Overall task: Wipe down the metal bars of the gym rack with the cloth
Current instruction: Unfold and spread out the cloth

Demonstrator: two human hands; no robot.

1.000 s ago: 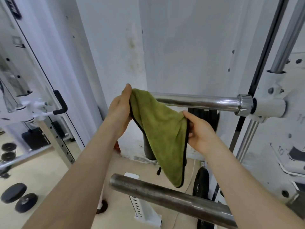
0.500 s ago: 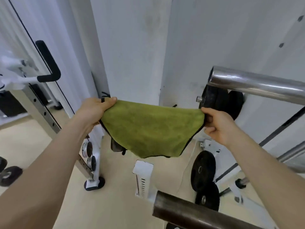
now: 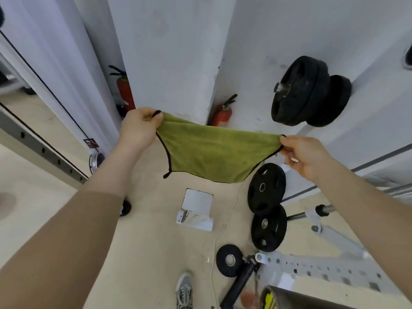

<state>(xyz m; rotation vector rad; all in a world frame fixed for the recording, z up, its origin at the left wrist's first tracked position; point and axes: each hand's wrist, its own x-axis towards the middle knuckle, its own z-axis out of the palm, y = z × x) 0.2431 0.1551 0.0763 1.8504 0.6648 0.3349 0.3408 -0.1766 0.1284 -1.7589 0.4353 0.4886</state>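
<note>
A green cloth [image 3: 216,152] with black edging hangs spread out in the air in front of me. My left hand [image 3: 140,128] pinches its left corner and my right hand [image 3: 305,155] pinches its right corner, so the top edge is stretched between them. A thin metal bar [image 3: 399,190] of the rack shows at the right edge, below my right forearm. The cloth touches no bar. A perforated white rack beam [image 3: 323,268] lies low at the bottom right.
Black weight plates [image 3: 310,90] hang on a peg on the wall, and more plates [image 3: 267,208] stand on the floor. Two red fire extinguishers [image 3: 221,114] stand by the wall corner. A white block [image 3: 196,208], a cord and my shoe [image 3: 185,291] are on the floor.
The view has tilted down toward the floor and the chrome bars have left the frame. My hands have pulled apart, stretching the cloth wider and flatter.
</note>
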